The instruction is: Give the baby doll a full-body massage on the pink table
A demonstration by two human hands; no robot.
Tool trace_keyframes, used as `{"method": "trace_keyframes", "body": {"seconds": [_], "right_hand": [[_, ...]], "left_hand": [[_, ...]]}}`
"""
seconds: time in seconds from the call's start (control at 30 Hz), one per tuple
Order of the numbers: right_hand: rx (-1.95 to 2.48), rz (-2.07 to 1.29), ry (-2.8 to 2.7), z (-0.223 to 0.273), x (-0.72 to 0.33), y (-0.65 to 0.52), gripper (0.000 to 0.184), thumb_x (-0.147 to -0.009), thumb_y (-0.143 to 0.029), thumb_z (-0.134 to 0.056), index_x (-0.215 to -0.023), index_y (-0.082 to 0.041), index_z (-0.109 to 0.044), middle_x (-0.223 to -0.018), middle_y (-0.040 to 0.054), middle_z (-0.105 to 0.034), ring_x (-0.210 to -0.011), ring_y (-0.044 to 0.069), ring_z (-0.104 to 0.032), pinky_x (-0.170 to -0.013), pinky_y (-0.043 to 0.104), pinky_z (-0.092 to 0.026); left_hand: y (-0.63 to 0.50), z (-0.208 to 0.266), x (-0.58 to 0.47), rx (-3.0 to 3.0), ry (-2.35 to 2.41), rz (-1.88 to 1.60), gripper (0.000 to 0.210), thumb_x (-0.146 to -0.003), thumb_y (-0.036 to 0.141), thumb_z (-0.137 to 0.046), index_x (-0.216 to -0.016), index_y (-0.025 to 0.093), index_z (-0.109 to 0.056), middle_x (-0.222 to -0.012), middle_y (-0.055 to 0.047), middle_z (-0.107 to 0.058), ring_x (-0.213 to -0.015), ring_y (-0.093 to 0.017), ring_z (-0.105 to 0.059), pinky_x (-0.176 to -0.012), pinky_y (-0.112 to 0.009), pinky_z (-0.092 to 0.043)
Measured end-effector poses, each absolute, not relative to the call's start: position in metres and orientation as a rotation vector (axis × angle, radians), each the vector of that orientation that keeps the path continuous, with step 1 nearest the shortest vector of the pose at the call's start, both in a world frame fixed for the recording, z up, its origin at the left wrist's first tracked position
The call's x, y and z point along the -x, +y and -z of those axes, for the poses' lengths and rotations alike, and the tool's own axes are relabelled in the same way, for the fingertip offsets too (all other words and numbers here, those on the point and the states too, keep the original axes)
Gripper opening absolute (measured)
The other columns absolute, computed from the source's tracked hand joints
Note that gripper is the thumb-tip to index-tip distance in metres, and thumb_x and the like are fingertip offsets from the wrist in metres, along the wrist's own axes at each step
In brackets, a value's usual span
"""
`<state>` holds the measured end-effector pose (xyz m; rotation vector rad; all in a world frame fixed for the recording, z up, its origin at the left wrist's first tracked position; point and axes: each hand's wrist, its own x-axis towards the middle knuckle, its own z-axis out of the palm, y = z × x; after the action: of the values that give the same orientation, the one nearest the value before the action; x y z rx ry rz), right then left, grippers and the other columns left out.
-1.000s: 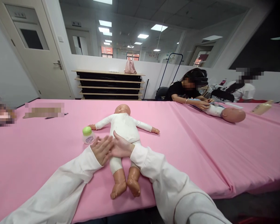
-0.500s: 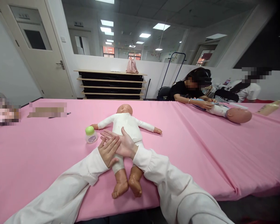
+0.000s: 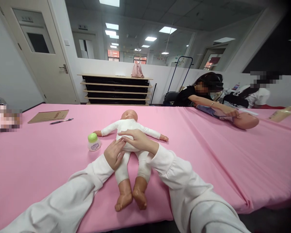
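Observation:
A baby doll (image 3: 129, 124) in white clothing lies on its back on the pink cloth, head away from me and bare feet toward me. Over its belly is my right hand (image 3: 137, 139), fingers stretched out to the left and palm turned down. My left hand (image 3: 114, 152) is beside the doll's hip, its fingers extended and their tips meeting or nearly meeting my right fingers. Neither hand holds anything. Whether the palms press on the doll, I cannot tell. Left of the doll's arm stands a small white jar (image 3: 94, 144) with a green lid.
On the pink-covered table (image 3: 50, 161) lie a brown notebook (image 3: 48, 116) and a pen (image 3: 61, 121) at the far left. To the right, a person (image 3: 203, 90) in black leans over another doll (image 3: 246, 120). A yellowish bottle (image 3: 280, 114) lies beyond it.
My right hand has turned from palm up to palm down and moved slightly up and right, off my left palm. The other person's hand has reached toward the second doll's head.

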<state>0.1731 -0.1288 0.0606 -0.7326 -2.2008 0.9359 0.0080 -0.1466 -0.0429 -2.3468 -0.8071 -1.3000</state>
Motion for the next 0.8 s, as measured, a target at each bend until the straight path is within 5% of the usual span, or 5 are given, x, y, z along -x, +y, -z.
{"method": "trace_keyframes", "body": {"seconds": [0.1, 0.23, 0.4, 0.8], "right_hand": [[0.759, -0.546, -2.214, -0.051, -0.183, -0.089, 0.027, -0.085, -0.025, -0.044, -0.102, -0.018, -0.064, -0.105, 0.0032, -0.064, -0.106, 0.018, -0.054, -0.101, 0.036, -0.034], [0.826, -0.39, -2.215, -0.016, -0.187, -0.032, 0.027, -0.082, -0.013, -0.044, -0.099, -0.016, -0.065, -0.108, 0.004, -0.064, -0.113, 0.018, -0.051, -0.1, 0.036, -0.036], [0.719, -0.303, -2.436, 0.002, -0.186, 0.003, 0.028, -0.085, -0.015, -0.043, -0.102, -0.021, -0.065, -0.114, 0.0008, -0.061, -0.123, 0.017, -0.041, -0.105, 0.038, -0.031], [0.629, -0.162, -2.653, 0.004, -0.169, 0.016, 0.029, -0.085, -0.015, -0.044, -0.103, -0.025, -0.063, -0.117, -0.0016, -0.059, -0.125, 0.018, -0.038, -0.108, 0.05, -0.01]], "left_hand": [[-0.127, 0.02, -0.023, 2.572, -0.679, 1.402, 0.029, -0.088, 0.019, -0.033, -0.102, 0.013, -0.058, -0.084, -0.007, -0.066, -0.079, -0.015, -0.062, -0.07, -0.026, -0.049], [-0.096, 0.002, -0.048, 2.689, -0.335, 1.175, 0.026, -0.087, 0.024, -0.039, -0.082, 0.014, -0.062, -0.061, -0.002, -0.06, -0.056, -0.013, -0.056, -0.054, -0.024, -0.044], [-0.072, 0.004, -0.068, 2.808, -0.247, 0.856, 0.026, -0.085, 0.024, -0.04, -0.075, 0.015, -0.063, -0.063, -0.003, -0.061, -0.06, -0.014, -0.056, -0.057, -0.026, -0.042], [-0.06, 0.032, -0.069, 3.173, -0.454, 1.072, 0.033, -0.076, 0.017, -0.044, -0.106, 0.017, -0.059, -0.106, -0.006, -0.06, -0.1, -0.018, -0.053, -0.085, -0.031, -0.042]]}}
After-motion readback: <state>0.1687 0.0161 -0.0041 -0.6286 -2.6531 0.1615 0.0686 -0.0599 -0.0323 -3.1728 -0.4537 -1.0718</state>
